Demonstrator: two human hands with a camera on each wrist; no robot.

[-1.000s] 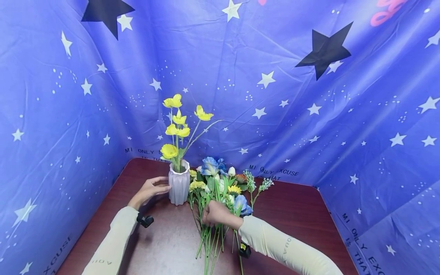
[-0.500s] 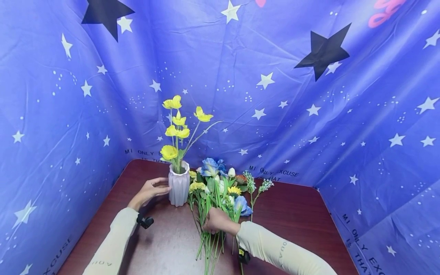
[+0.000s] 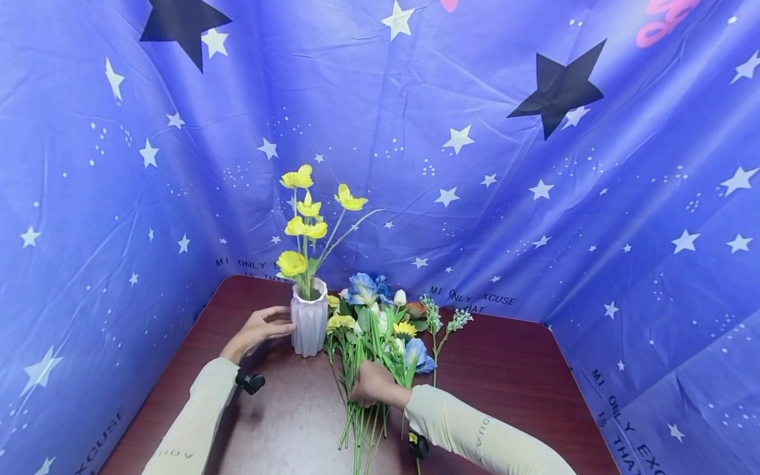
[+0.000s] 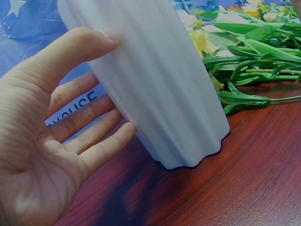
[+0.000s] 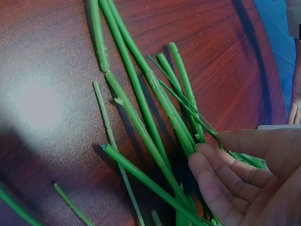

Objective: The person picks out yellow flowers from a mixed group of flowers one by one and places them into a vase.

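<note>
A pale lilac fluted vase [image 3: 309,323] stands upright on the table, holding tall artificial yellow flowers [image 3: 305,227]. My left hand [image 3: 264,330] is at its left side. In the left wrist view the thumb [image 4: 89,44] lies against the vase wall, while the other fingers [image 4: 101,146] extend loosely to its edge. To the right, my right hand [image 3: 374,384] is over a pile of artificial flowers [image 3: 380,323]. Up close, the right hand [image 5: 244,174] pinches a thin green stem [image 5: 193,109] between thumb and fingers. Thicker stems [image 5: 136,94] run beside the fingertips.
Blue blooms [image 3: 419,356], a small sunflower [image 3: 405,329] and white tulips lie in the pile. Light-blue sprigs [image 3: 446,321] stick out at its right. Stem ends reach toward the front of the dark red table [image 3: 505,389]. A blue star-printed cloth [image 3: 380,132] surrounds the table.
My right hand and forearm have shifted slightly down and left among the stems. The left hand stays at the vase, and the yellow flowers keep their place.
</note>
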